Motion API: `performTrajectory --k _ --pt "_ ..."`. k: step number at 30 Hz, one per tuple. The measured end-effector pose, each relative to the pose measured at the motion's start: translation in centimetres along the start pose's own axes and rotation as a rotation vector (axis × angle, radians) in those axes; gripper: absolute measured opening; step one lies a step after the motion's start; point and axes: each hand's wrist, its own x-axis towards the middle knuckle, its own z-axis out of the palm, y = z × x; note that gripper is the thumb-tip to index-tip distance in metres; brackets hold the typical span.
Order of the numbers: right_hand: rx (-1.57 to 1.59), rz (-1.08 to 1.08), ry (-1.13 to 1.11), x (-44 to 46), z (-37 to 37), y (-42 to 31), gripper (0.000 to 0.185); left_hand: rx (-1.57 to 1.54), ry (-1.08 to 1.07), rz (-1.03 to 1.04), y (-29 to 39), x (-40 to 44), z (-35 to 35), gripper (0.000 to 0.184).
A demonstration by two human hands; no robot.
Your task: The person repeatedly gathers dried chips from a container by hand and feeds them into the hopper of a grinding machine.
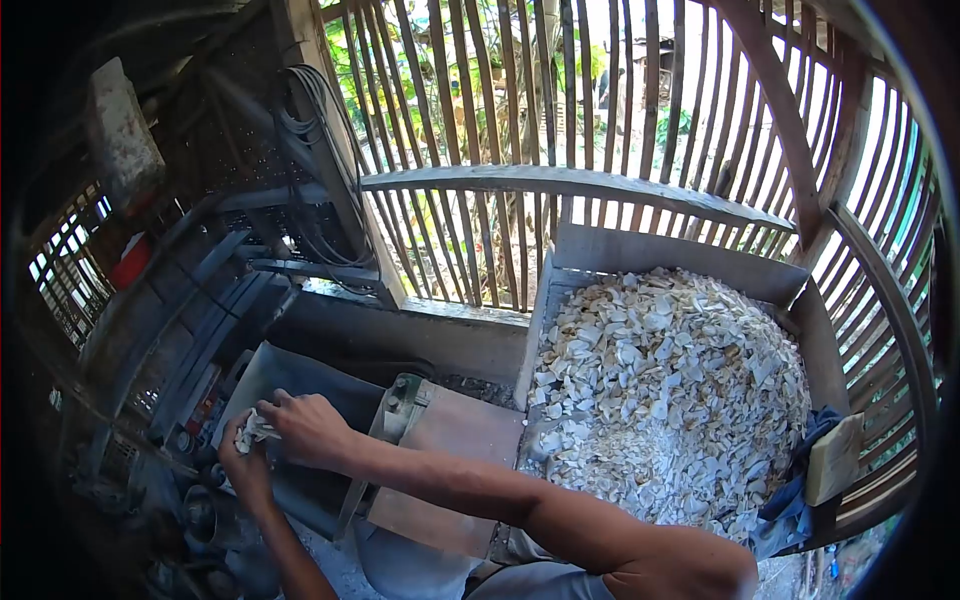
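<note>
At the left, over the near side of a grey metal hopper (320, 375), both hands come together. My left hand (243, 462) is curled around a small bunch of whitish, shell-like pieces (257, 430). Bent over the top of that bunch, my right hand (303, 425) has its fingers closed against the pieces, though its palm side is hidden. The hopper's inside is dark, and I cannot make out what lies in it.
A large heap of pale flakes (660, 380) fills a walled bin (690, 250) on the right. Between bin and hopper lies a flat brownish board (460, 425). A slatted wall (520, 120) stands behind. Coiled cable (310, 120) hangs on a post; cloth (800, 490) drapes the bin's right edge.
</note>
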Motion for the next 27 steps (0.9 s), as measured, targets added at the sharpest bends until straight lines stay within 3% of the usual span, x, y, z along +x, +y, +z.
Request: performTrajectory --k 8,17,27 --pt "0.017 0.052 -0.004 -0.3 -1.1 -0.1 0.048 -0.087 0.077 -0.057 -0.1 0.0 0.2 0.021" --pt "0.049 -0.11 0.145 0.2 2.0 1.2 0.057 -0.182 0.073 -0.218 1.0 -0.1 0.3 0.023" --pt "-0.034 -0.019 -0.004 0.0 0.0 0.0 0.049 0.022 -0.01 -0.038 0.6 -0.1 0.4 0.03"
